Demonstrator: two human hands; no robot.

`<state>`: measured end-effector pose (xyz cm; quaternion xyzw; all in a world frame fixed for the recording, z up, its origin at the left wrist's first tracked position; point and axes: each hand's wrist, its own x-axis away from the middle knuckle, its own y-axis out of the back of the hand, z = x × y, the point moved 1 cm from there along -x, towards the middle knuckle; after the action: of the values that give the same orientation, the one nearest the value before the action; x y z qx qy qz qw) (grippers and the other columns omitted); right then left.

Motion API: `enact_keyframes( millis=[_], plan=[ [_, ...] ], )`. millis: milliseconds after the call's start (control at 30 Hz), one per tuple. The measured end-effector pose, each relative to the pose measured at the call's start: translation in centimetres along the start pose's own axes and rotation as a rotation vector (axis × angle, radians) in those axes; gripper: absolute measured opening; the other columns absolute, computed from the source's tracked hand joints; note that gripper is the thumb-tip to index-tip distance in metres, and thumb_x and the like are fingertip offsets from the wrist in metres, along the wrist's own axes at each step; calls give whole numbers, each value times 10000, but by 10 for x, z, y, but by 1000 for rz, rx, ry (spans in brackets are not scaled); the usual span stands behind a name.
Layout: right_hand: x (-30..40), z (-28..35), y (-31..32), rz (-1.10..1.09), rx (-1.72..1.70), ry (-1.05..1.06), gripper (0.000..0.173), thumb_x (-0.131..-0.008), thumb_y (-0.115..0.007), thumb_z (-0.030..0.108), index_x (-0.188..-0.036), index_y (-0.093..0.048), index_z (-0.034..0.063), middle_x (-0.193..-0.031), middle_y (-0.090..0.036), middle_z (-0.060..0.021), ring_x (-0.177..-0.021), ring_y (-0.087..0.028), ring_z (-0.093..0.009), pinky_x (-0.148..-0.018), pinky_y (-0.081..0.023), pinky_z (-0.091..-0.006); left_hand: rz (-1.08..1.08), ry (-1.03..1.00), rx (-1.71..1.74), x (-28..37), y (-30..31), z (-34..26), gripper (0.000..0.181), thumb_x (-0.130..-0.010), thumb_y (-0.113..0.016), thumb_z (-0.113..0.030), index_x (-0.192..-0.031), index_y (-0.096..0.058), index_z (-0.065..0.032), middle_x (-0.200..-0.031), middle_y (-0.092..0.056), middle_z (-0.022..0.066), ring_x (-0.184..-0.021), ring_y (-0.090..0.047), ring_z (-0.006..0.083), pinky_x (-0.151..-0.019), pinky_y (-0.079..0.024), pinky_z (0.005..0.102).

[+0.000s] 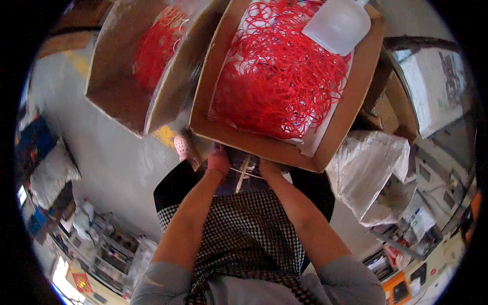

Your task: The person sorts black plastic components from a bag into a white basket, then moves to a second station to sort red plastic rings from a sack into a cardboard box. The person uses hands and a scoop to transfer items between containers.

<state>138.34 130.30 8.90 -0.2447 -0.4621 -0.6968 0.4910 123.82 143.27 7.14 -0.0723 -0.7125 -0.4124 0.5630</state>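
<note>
A shallow cardboard box [251, 139] lies before me, lined in white and filled with a tangle of thin red rings or loops [282, 76]. On its far right corner rests a translucent plastic scoop [339, 26]. My left hand [218, 162] is low between my knees, just below the box's near edge. To its right, my right hand [270, 169] reaches under that same edge, its fingers hidden. Between both hands is a dark surface crossed by a pale cord or strip [243, 173]. Whether either hand grips anything is unclear.
A deeper cardboard box [118, 76] with red loops stands at left. White woven sacks [368, 171] and another carton [390, 103] are at right. A pink clog [185, 148] is on the grey floor. Shelving [114, 244] and a stuffed sack [55, 173] stand left.
</note>
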Motion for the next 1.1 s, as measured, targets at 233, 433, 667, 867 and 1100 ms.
enact_keyframes(
  millis=[233, 433, 667, 867, 1100],
  plan=[
    [0, -90, -65, 104, 1039, 318, 487, -828, -470, 245, -1273, -332, 105, -1198, -438, -214, -1016, -508, -332, -666, -447, -550, 298, -184, 91, 17, -4, 2, 479, -782, -480, -174, -1217, -388, 7, -1058, -540, 218, -990, -523, 355, -802, -445, 421],
    [-24, -85, -103, 187, 735, 290, 480, -835, -467, 275, -1269, -342, 113, -1196, -443, -192, -1016, -506, -308, -684, -451, -507, 367, -412, -195, -4, -24, -14, 401, -791, -469, -157, -1156, -439, 7, -1058, -544, 215, -979, -533, 348, -794, -447, 426],
    [-95, -38, -128, 208, 564, 302, 478, -842, -462, 308, -1267, -350, 118, -1203, -441, -178, -1018, -503, -289, -697, -454, -473, 252, -512, -387, -49, -21, -36, 320, -801, -456, -137, -1084, -498, 6, -1058, -548, 210, -966, -545, 340, -786, -449, 432],
    [-101, -31, -78, 457, 586, 359, 478, -849, -458, 337, -1264, -357, 122, -1208, -439, -165, -1020, -500, -272, -707, -456, -443, 133, -536, -586, -48, 22, -42, 268, -810, -445, -120, -1023, -549, 6, -1058, -551, 207, -955, -555, 334, -779, -450, 437],
    [51, 12, 47, 482, -281, 97, 583, -846, -416, 486, -1249, -388, 66, -1287, -374, -132, -1072, -455, -263, -848, -416, -410, -289, -372, -508, 89, 70, 22, 286, -783, -474, -144, -1020, -558, -8, -1112, -513, 218, -1019, -518, 318, -834, -415, 458]
  ],
)
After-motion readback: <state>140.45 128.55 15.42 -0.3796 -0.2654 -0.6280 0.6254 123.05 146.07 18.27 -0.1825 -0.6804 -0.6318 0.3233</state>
